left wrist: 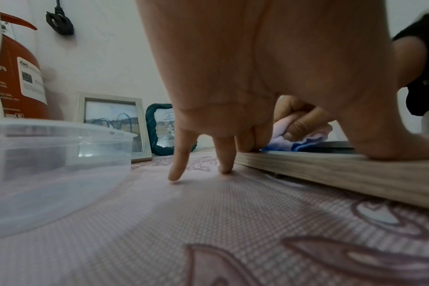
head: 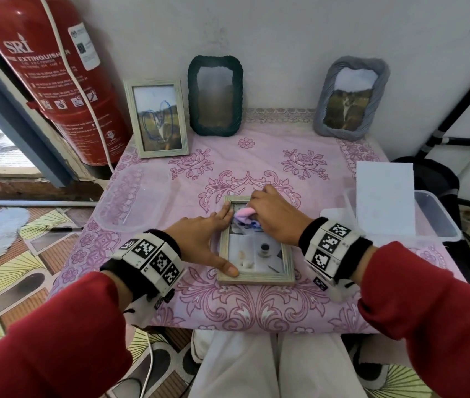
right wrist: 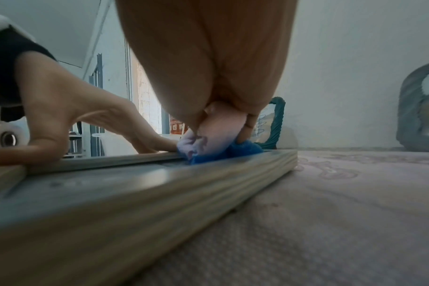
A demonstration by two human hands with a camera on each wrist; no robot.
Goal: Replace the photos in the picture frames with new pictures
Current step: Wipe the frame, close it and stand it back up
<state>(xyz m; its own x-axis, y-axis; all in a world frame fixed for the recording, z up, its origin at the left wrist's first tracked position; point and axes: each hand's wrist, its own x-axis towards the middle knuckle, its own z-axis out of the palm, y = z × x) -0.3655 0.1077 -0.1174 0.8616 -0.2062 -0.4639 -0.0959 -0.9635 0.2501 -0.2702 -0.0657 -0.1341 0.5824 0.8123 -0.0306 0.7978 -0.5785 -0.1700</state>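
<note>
The wood frame lies flat, glass up, near the front of the counter w/ the right hand bunched tight round a pink-and-blue cloth, pressing it on the glass at the far end. The left hand has no grip on anything: fingers straight, thumb and forefinger pinning the frame's left rail, other fingertips on the tablecloth. Risk, prob.: if that flat hold slips while the cloth pushes, the frame slides on the smooth tablecloth, or hard pressure at one end stresses the glass and smears it.
</note>
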